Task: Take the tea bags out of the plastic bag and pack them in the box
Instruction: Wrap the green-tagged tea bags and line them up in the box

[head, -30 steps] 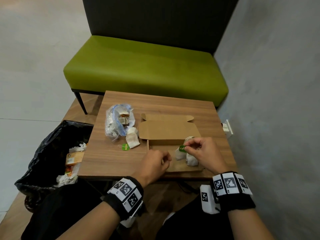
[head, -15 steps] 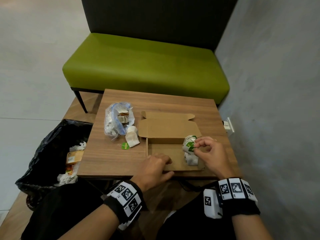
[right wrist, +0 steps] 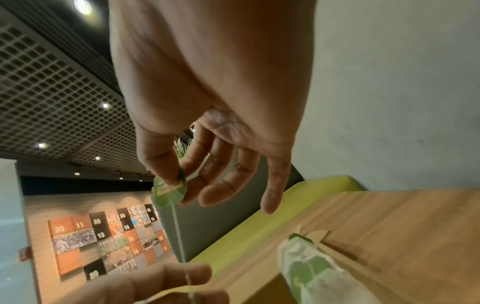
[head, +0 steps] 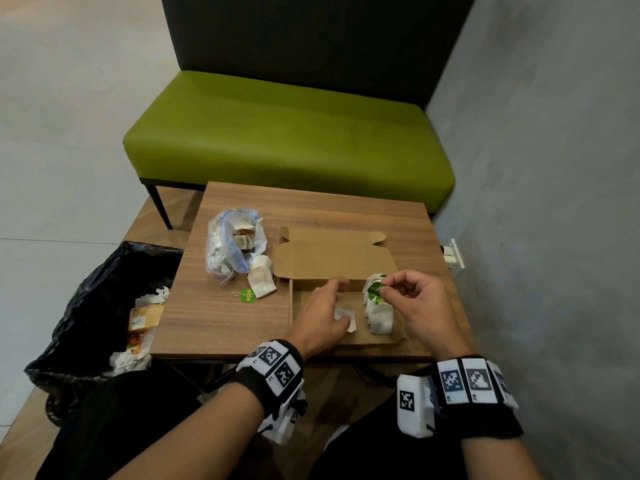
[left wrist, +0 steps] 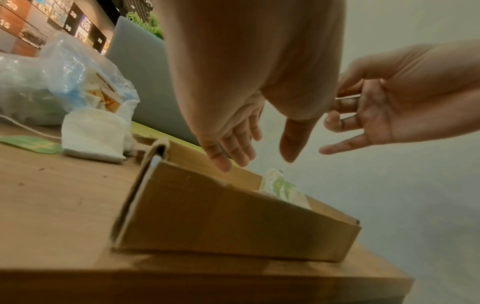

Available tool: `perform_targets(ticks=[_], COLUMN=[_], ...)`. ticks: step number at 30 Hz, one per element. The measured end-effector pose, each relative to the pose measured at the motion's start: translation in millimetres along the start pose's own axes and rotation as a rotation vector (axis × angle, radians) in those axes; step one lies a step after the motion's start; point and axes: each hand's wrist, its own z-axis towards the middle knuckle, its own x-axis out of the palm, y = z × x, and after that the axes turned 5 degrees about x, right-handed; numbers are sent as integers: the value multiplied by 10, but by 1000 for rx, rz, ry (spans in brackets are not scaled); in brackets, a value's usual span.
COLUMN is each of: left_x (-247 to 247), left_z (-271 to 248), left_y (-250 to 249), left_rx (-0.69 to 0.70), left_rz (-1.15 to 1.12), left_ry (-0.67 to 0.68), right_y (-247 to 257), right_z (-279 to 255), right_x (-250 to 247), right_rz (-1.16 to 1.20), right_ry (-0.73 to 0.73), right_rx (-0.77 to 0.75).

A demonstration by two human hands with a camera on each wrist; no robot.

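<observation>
The open cardboard box (head: 346,337) (left wrist: 233,222) lies on the wooden table (head: 221,320). Several white tea bags (head: 379,315) (right wrist: 309,271) with green tags stand at its right side. My right hand (head: 408,299) (right wrist: 176,181) pinches a green tag (head: 374,289) (right wrist: 170,191) between thumb and forefinger above them. The tag's string (right wrist: 179,232) runs down to my left hand (head: 323,306) (left wrist: 259,152), which reaches into the box with straight fingers, a white tea bag (head: 346,318) at its thumb side. The clear plastic bag (head: 232,244) (left wrist: 64,78) holding more tea bags lies left of the box.
A loose tea bag (head: 262,281) (left wrist: 93,135) with a green tag (head: 247,295) lies between plastic bag and box. The box lid (head: 332,259) lies folded back. A black bin bag (head: 97,306) stands left of the table, a green bench (head: 287,133) behind, a grey wall right.
My left hand has moved from the box's front edge forward into the box, beside a white tea bag. My right hand has stayed over the stacked bags, pinching the green tag.
</observation>
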Motion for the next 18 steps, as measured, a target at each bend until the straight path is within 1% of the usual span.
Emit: perform_targets(ticks=[3,7,9,11,14,18], left_x=[2,-10,-28,-57,-92,-146], left_z=[-31,-13,-11,-30,-71,-139], left_y=[-80,-153,-149,-127,-32,41], left_rx=[51,100,133,144,112,12], left_rz=[-28,91,158,177,78,-24], left_ry=[9,44,26,-1,-16,-30], right_y=[128,396,514,598,671,734], right_z=[-58,-119,-124,-123,-135,-176], right_x=[-7,34,58,71,74,109], right_rz=[15,70,103,131,149,175], right_ry=[5,25,8,-2,-6,0], right_rx=[-48,-159,-199,-210,-217,-210])
